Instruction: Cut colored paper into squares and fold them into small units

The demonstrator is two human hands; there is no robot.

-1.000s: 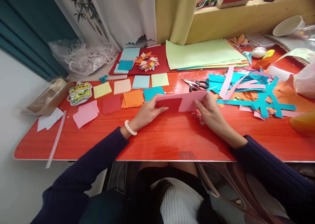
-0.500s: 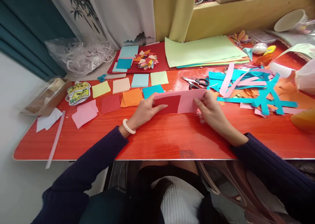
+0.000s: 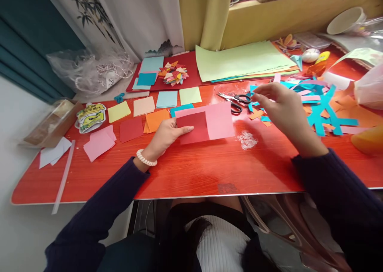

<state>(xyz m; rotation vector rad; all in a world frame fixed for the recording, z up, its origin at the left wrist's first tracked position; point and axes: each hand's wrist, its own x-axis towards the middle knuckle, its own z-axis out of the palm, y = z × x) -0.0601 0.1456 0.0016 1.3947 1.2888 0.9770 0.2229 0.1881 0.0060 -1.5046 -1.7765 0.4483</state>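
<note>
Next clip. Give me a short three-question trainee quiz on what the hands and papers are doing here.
1. True or false: the left hand pins a dark red square onto the pink sheet.
2. What is the right hand nearest to? A) scissors B) white bowl C) plastic bag
3. Fill in: the paper scraps right of the scissors are mostly blue, orange and ____.

Key: 1 true; 2 A; 3 pink.
</note>
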